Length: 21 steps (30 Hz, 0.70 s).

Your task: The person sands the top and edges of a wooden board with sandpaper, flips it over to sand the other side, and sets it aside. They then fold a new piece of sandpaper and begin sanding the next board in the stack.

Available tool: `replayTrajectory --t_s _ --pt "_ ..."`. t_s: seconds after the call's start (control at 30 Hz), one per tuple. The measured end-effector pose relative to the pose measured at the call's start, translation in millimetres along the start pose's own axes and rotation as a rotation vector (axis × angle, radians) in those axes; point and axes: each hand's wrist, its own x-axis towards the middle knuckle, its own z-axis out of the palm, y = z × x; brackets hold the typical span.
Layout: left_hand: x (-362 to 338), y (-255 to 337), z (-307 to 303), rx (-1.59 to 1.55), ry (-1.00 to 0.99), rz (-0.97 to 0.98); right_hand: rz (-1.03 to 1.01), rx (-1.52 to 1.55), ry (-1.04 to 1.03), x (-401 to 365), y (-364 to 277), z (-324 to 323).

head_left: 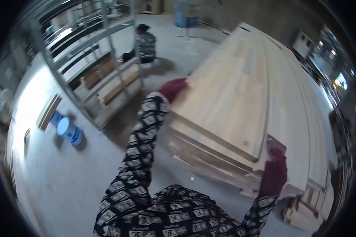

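Note:
A wide pale wooden board (229, 94) lies on top of a stack of similar boards, its near end towards me and set slightly apart from the layer under it. My left hand (174, 90), in a dark red glove, grips the board's left edge; its fingertips are hidden and blurred. At the near right corner, my right hand (275, 166), gloved the same way, holds the board's right edge, its thumb side up. More boards (292, 102) lie alongside to the right of it.
A metal rack (106, 59) holding wood pieces stands left. Beyond it a person (145, 45) crouches. Blue-and-white buckets (69, 130) and a wood strip (48, 112) are on the floor at left. Short timber offcuts (304, 213) lie low right, below the stack.

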Motion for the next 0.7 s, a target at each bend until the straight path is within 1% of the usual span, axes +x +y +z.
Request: replayTrajectory --t_s 0.07,0.13,0.2,0.27,0.33,0.37,0.4,0.43,0.53,0.57,0.67,0.7 --pt "-12 15 17 -0.191 -0.010 -0.021 -0.138 -0.054 -0.142 5 -51 16" --pt "14 -16 3 0.056 -0.016 0.128 -0.215 -0.034 -0.129 2 -46 17" --pt "32 -47 -9 0.165 -0.088 0.325 -0.117 0.054 -0.146 -7 -24 10" --pt "9 -5 12 0.309 0.048 0.111 0.107 0.103 -0.146 -16 19 -13" --pt "-15 20 26 0.158 0.046 0.077 0.243 0.030 -0.068 -24 100 -41" --pt "-12 19 26 0.156 0.055 0.079 0.069 -0.280 -0.011 -32 135 -67" --pt "-6 16 27 0.329 0.089 0.082 -0.107 -0.587 0.052 -33 141 -83" --pt "0 13 28 0.503 0.118 0.083 -0.082 -0.617 0.047 -35 147 -84" --pt "-3 17 31 0.539 0.105 0.063 0.084 -0.410 -0.030 -14 91 -42" --pt "-4 24 29 0.599 0.058 0.055 0.092 -0.357 -0.051 -7 71 -23" --pt "1 23 30 0.558 0.033 0.060 0.077 -0.258 -0.085 2 14 22" --pt "13 8 30 0.572 0.097 0.094 0.082 -0.248 -0.091 -1 -3 28"
